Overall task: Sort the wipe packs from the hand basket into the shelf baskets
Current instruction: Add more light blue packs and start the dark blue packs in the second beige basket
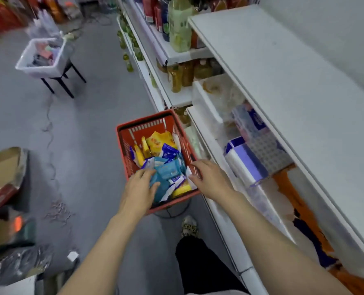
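A red hand basket (124, 145) stands in the aisle beside the white shelving, filled with several yellow, dark blue and light blue wipe packs. My left hand (137, 190) reaches into its near end, fingers resting on a light blue wipe pack (169, 170). My right hand (210, 177) lies over the basket's right rim with fingers stretched and nothing visibly held. Clear shelf baskets (206, 103) sit on the shelf to the right, holding tissue and wipe packs in blue and white.
Bottles fill the shelves (176, 24) farther up the aisle. A white tub on a black stand (42, 58) stands on the grey floor at the left. Cardboard boxes (2, 169) sit at the left edge. My leg and shoe (189, 226) are just behind the basket.
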### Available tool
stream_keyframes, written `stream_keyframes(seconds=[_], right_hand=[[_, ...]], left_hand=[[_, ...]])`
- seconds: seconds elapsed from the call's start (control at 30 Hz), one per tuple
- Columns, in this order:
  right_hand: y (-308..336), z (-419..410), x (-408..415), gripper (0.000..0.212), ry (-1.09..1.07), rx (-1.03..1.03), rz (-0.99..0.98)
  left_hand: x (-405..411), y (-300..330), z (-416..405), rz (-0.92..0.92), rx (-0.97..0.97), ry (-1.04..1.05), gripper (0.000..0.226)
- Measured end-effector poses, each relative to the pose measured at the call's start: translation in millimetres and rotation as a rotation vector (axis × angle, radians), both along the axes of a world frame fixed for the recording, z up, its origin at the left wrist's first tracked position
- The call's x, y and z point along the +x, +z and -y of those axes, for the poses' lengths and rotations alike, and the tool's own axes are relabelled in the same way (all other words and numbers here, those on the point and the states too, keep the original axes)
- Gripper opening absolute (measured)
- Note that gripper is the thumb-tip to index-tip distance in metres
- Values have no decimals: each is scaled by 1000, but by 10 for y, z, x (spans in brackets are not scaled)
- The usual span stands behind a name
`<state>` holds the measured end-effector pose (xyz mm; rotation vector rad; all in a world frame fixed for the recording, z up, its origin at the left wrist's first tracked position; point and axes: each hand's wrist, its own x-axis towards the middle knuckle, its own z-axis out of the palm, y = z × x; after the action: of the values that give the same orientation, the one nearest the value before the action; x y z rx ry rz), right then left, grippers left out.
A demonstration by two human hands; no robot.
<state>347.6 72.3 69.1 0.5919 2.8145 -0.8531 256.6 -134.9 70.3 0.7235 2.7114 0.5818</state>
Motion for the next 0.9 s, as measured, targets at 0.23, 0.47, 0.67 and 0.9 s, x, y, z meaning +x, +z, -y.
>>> stream_keyframes(seconds=[0.23, 0.47, 0.67, 0.9], right_hand=[[-1093, -219, -1198, 47, 32, -144, 289], [-1940, -27, -1862, 63, 113, -192, 412], [-2387, 33, -1864, 80, 184, 77, 538], [-2369, 42, -1726, 31, 144, 52, 439]], left_hand=[[-797, -909, -265, 248, -24, 237, 43], [-1045, -1542, -400, 435, -20, 323, 49], [-1130, -1811, -343, 526, -25, 380, 46], [-1170, -1934, -361, 682, 20, 454, 44]])
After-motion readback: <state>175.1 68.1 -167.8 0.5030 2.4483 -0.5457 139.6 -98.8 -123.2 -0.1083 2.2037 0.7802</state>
